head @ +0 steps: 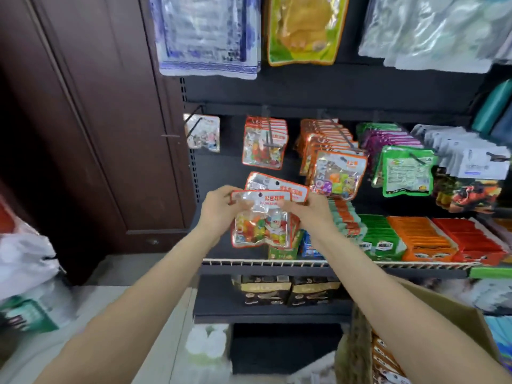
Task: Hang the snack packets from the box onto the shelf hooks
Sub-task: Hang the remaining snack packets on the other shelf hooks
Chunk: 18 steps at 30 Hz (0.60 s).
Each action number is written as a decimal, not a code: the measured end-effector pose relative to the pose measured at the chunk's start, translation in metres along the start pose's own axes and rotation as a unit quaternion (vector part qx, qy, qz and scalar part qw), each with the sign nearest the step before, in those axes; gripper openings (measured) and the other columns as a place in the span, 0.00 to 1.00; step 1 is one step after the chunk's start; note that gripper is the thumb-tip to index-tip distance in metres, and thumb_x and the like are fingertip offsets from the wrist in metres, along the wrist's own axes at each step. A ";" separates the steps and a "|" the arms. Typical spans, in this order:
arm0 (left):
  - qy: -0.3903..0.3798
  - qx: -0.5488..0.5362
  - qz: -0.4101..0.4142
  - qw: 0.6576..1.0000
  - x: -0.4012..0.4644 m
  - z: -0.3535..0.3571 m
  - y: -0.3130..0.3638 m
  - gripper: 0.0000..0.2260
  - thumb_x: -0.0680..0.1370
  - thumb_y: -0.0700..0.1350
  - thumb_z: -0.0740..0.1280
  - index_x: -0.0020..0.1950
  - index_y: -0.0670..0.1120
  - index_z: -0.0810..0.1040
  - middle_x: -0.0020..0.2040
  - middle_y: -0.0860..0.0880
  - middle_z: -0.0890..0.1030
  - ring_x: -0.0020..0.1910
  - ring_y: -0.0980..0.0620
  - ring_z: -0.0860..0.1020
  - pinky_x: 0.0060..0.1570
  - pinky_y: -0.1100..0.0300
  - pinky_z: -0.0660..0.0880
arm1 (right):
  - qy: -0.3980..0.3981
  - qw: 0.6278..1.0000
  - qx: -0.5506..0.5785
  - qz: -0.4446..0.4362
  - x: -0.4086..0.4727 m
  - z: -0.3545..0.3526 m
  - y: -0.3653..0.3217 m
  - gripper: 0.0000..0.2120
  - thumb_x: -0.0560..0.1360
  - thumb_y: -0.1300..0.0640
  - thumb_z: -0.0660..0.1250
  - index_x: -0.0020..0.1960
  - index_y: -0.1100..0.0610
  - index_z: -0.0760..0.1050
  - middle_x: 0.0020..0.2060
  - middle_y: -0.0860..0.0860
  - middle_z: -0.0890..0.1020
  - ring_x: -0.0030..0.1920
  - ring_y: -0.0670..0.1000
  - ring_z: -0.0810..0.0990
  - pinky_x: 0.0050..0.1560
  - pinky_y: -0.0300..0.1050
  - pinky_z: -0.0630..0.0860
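I hold a small stack of clear snack packets (260, 220) with orange headers and colourful sweets in front of the shelf. My left hand (217, 209) pinches the front packet's top left corner. My right hand (307, 210) grips the stack at its right side, with a second packet (277, 185) fanned out behind. Just above, matching packets (263, 142) hang on a shelf hook (267, 134). To its left a hook (194, 126) carries a single packet. The cardboard box (448, 314) sits at the lower right with more packets (385, 356) inside.
More hooks to the right carry orange (327, 145), green (404, 170) and white packets (468, 156). A wire-edged shelf (277, 263) below holds rows of coloured sachets. A brown wooden door (97, 120) stands at the left. White bags (25, 261) lie at the lower left.
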<state>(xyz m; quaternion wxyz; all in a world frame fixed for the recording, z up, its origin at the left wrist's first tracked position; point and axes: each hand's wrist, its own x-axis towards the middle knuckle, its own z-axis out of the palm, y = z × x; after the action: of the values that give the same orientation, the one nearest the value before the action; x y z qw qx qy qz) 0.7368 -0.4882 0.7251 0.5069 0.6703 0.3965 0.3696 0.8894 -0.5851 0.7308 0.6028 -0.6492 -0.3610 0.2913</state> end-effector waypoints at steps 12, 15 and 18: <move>0.183 0.136 0.095 0.969 0.034 -0.066 0.002 0.02 0.76 0.41 0.67 0.44 0.44 0.78 0.39 0.47 0.80 0.41 0.47 0.78 0.42 0.54 0.74 | 0.083 0.994 -0.035 -0.067 0.031 0.033 -0.027 0.06 0.78 0.54 0.63 0.50 0.54 0.78 0.42 0.48 0.82 0.43 0.46 0.79 0.40 0.36 0.73; 0.181 0.145 0.122 0.965 0.036 -0.063 0.010 0.03 0.77 0.41 0.66 0.46 0.42 0.77 0.40 0.47 0.80 0.42 0.48 0.78 0.43 0.55 0.74 | 0.096 0.993 -0.037 -0.062 0.041 0.034 -0.032 0.06 0.78 0.54 0.63 0.50 0.52 0.78 0.46 0.50 0.82 0.49 0.50 0.80 0.47 0.42 0.76; 0.173 0.157 0.137 0.963 0.041 -0.061 0.014 0.03 0.77 0.42 0.66 0.44 0.44 0.75 0.37 0.50 0.78 0.40 0.50 0.76 0.37 0.61 0.67 | 0.101 0.992 -0.045 -0.064 0.047 0.036 -0.035 0.07 0.78 0.53 0.63 0.50 0.54 0.79 0.46 0.53 0.83 0.49 0.54 0.81 0.52 0.50 0.77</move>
<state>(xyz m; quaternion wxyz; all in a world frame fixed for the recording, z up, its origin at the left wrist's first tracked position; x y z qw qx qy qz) 0.7016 -0.4300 0.7553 0.2637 0.7151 0.4356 0.4788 0.8824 -0.5257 0.7647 0.6239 -0.6774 -0.3513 0.1688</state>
